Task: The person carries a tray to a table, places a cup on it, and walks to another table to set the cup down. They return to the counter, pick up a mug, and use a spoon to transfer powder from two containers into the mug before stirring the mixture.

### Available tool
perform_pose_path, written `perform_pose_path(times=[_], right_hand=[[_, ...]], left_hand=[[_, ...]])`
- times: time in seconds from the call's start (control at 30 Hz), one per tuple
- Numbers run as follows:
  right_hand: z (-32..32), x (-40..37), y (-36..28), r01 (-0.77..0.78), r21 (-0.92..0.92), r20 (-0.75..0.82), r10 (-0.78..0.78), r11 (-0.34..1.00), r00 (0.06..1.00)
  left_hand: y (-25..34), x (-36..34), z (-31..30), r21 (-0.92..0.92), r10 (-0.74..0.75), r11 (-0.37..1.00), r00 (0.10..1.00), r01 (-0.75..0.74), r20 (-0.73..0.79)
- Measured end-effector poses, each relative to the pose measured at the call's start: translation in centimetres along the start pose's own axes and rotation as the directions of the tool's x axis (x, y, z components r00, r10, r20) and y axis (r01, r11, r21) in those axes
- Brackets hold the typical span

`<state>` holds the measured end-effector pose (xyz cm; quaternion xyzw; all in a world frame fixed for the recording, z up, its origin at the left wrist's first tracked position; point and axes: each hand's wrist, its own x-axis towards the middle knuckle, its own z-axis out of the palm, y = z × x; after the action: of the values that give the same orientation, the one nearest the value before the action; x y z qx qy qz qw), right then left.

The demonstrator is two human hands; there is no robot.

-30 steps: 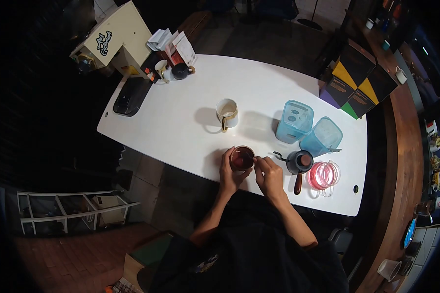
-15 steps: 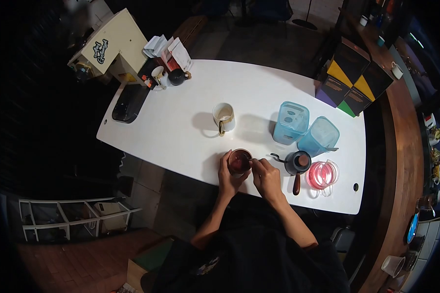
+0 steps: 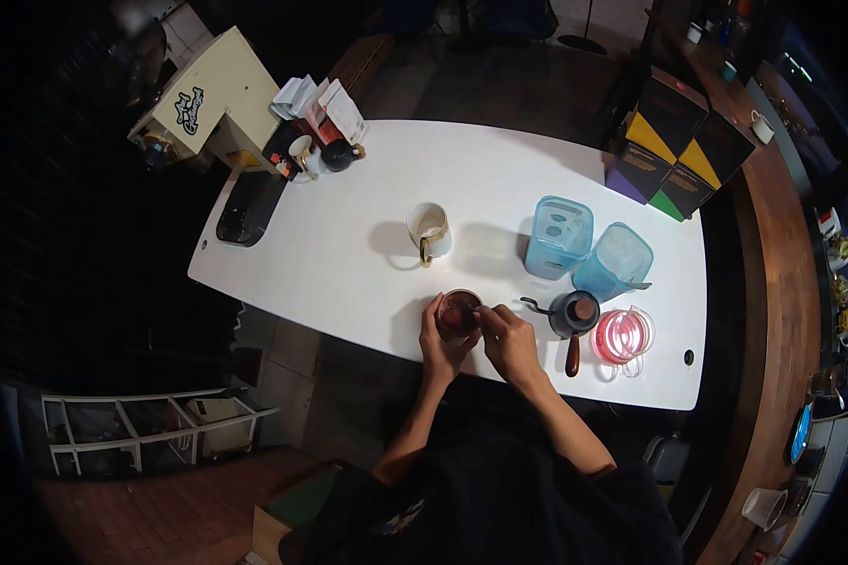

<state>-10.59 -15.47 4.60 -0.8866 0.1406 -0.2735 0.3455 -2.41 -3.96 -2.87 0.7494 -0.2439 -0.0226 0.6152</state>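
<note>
Looking down from the head camera, a white worktop (image 3: 349,245) runs across the view, with the person's dark sleeves at the bottom edge.

The cup (image 3: 459,313) of dark red liquid stands near the worktop's near edge, right in front of the person. The left hand (image 3: 440,344) wraps it from the left side, with the fingers (image 3: 432,315) curled around its wall and holding it. The right hand (image 3: 511,344) comes in from the right, its fingers (image 3: 487,318) drawn narrow and bunched at the cup's rim. Whether they pinch anything is too small to tell.

Just right of the right hand sits a black kettle (image 3: 575,314), its thin spout pointing toward the cup and its wooden handle pointing toward the person. A pink glass jug (image 3: 622,337) stands touching or just beside the kettle on its right. Two blue tubs (image 3: 558,235) stand close together behind the kettle. A white mug (image 3: 429,230) with a gold handle stands alone behind the cup, well apart from it.

At the far left end lie a black tray (image 3: 245,207), a small black pot (image 3: 337,155) and some packets (image 3: 316,94), beside a cream machine (image 3: 212,89). Dark boxes (image 3: 678,141) with yellow and purple faces stand at the far right corner.
</note>
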Motion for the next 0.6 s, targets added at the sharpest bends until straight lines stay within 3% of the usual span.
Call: perform_pose_path(times=[0.17,0.27,0.4,0.5,0.6], right_hand=[[-0.4,-0.4,-0.1,0.046,0.012,0.1,-0.047,0.999,0.994],[-0.9,-0.3,-0.1,0.009,-0.025,0.084,-0.006,1.0,0.996],[-0.8,0.1,-0.1,-0.008,-0.022,0.04,0.009,1.0,0.999],[-0.2,0.1,0.0,-0.021,-0.001,0.061,0.021,1.0,0.998],[-0.4,-0.2,-0.1,0.023,0.051,0.131,-0.03,0.998,0.991]], left_hand=[[0.1,-0.1,-0.1,0.088,-0.027,0.996,0.999,0.029,-0.016],[0.1,-0.1,0.1,0.0,-0.072,0.997,0.997,0.072,-0.026],[0.7,0.0,0.2,0.016,-0.074,0.997,0.996,0.075,-0.042],[-0.4,-0.2,0.1,-0.032,-0.037,0.999,0.998,0.036,-0.041],[-0.7,-0.1,0.0,0.039,-0.071,0.997,0.997,0.072,-0.028]])
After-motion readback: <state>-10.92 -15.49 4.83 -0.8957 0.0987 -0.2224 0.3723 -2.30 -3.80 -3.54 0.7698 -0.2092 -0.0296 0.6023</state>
